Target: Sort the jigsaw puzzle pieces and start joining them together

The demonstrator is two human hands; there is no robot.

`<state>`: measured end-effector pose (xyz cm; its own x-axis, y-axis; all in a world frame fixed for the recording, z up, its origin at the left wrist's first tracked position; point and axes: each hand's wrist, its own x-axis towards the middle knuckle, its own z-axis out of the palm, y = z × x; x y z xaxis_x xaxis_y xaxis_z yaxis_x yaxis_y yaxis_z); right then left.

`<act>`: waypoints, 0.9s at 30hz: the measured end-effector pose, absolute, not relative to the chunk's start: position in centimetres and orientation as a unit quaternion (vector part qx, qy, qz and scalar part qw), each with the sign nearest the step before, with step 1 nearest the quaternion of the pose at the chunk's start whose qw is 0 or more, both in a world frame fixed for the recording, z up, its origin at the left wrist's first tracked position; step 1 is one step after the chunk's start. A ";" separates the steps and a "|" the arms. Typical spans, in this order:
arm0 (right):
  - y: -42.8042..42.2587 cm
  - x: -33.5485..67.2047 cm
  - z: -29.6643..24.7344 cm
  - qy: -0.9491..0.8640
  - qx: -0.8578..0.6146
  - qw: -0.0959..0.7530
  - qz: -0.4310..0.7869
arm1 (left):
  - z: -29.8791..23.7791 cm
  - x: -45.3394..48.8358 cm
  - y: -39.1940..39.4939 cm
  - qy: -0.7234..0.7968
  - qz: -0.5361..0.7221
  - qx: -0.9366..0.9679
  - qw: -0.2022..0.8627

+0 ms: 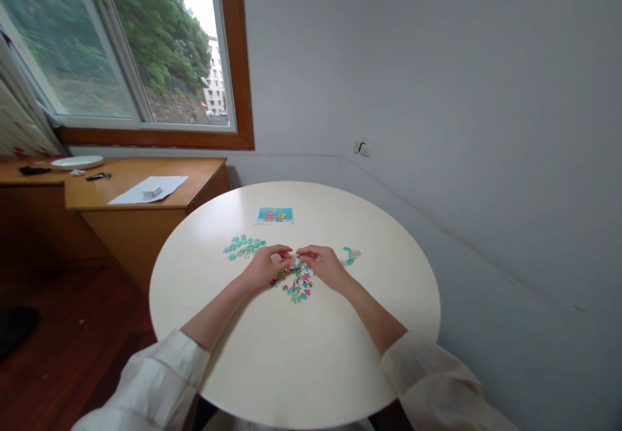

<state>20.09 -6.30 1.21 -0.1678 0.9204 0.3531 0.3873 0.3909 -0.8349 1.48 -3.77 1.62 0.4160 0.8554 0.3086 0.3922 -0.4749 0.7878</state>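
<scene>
Both of my hands meet over a loose heap of small jigsaw puzzle pieces (296, 293) in pink, green and yellow. My left hand (266, 266) is closed in a pinch at the heap's upper left, with a small pale puzzle piece (293, 259) at its fingertips. Close beside it, my right hand (326, 266) pinches at the heap's upper right, also on a puzzle piece, mostly hidden by the fingers. A second group of teal pieces (243, 246) lies to the left. Several more teal pieces (350, 256) form a curve just right of my right hand.
A picture card (275, 215) with cartoon figures on blue lies beyond the hands on the round white table (233, 366). At the left stands a wooden desk (140, 165) with a paper sheet (165, 186), a small white box (152, 192) and a white plate (78, 162).
</scene>
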 end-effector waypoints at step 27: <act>-4.8 31.3 0.7 -0.671 -0.652 0.313 0.161 | 0.4 -1.2 -0.5 0.584 0.273 0.759 0.091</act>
